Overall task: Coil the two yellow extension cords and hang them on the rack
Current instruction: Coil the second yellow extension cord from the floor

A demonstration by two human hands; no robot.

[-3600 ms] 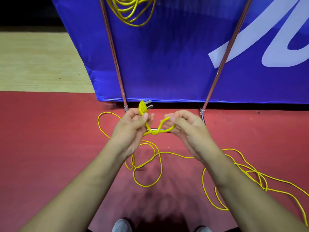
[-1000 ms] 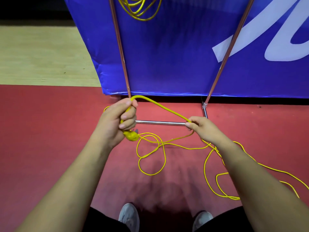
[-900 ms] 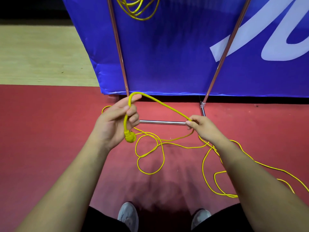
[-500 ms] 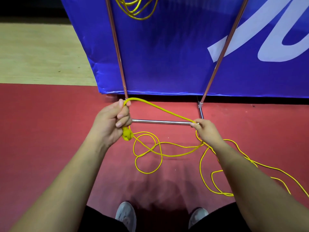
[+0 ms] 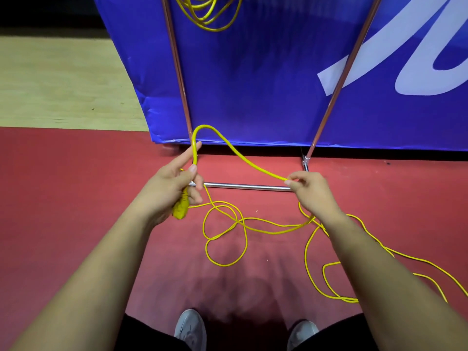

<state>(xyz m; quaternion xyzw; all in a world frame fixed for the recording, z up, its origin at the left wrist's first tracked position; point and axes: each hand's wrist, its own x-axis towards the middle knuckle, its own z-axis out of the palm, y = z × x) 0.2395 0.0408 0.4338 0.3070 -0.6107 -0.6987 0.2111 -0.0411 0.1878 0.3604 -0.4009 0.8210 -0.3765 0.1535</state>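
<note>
Starting the first loop of the yellow cord (image 5: 243, 162), gripping its plug (image 5: 181, 210) in the left hand (image 5: 167, 188), pinching the line with the right hand (image 5: 311, 191), leaving the rest sprawling on the floor (image 5: 76, 198) by the rack's bottom bar (image 5: 248, 186), probably needing that pinch carried leftward next.

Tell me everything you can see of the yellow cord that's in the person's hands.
The yellow cord is thin, round and glossy, like plastic-sheathed cable. Its yellow plug sticks out below the left hand, which grips that end. From there the cord arches up and slopes down to the right hand, which pinches it. The rest lies uncoiled in loose, crossing loops on the red floor, trailing off past the right edge of view.
</note>
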